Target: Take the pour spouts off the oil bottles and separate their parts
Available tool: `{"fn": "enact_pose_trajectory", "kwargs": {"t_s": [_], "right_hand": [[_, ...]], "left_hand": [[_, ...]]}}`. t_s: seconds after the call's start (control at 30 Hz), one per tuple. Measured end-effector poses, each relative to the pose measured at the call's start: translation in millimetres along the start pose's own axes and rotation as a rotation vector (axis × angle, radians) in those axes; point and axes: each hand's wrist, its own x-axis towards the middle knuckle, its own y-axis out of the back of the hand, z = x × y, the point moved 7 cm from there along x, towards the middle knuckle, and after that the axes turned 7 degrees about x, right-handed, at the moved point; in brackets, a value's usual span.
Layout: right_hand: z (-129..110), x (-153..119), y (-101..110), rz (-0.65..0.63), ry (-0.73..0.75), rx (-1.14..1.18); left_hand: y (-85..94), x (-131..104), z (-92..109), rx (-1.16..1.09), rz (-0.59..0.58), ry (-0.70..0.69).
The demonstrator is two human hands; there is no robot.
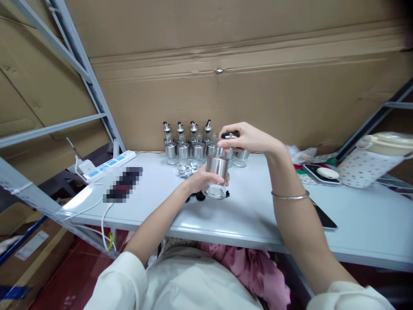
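Note:
My left hand [204,178] is wrapped round a glass bottle with a steel sleeve [217,165], held slightly tilted above the table. At the bottle's neck, the fingers of my right hand [241,137] are closed on a black and silver pourer top [229,135]. Whether the pourer is seated in the neck is hidden by the fingers. Behind them stand several similar bottles [183,150], some topped with pourers [193,126]. A pile of small silver pourer parts [189,169] lies left of the held bottle, and black caps [200,196] lie beneath it.
A power strip [112,165] and a pixelated dark object [124,185] with white cables are on the left. To the right are a phone with a white case [327,173] on it, a dotted pitcher [364,165] and a black flat object [324,217]. Cardboard [245,94] backs the table [145,198].

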Motion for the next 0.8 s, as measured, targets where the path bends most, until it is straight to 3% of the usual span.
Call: {"fn": "enact_pose_trajectory", "kwargs": {"t_s": [0.17, 0.3, 0.37, 0.47, 0.53, 0.6, 0.67, 0.8], "right_hand": [[4.0, -7.4, 2.2, -0.096, -0.081, -0.03], [1.2, -9.9, 8.7, -0.077, -0.058, -0.091], [0.9, -11.4, 19.2, 0.01, -0.031, -0.107], [9.3, -13.2, 39.8, 0.197, -0.014, -0.105], [21.3, -12.1, 50.3, 0.291, -0.015, -0.092], [37.2, -8.6, 56.5, 0.344, -0.037, -0.119], [54.9, -4.0, 60.3, 0.375, -0.086, -0.195], [78.9, 4.3, 63.9, 0.398, -0.128, -0.364]], "left_hand": [[-2.9, 0.9, -2.0, 0.134, 0.101, -0.008], [8.0, 6.5, 1.0, 0.249, 0.203, -0.091], [25.8, 4.8, 13.9, 0.361, 0.352, -0.238], [60.7, -13.4, 41.5, 0.773, 0.734, -0.481], [77.9, -26.4, 53.1, 1.049, 0.925, -0.572], [95.0, -35.7, 56.6, 1.16, 1.045, -0.599], [109.4, -40.2, 55.9, 1.191, 1.093, -0.586], [126.2, -37.4, 51.0, 1.239, 1.032, -0.51]]}}
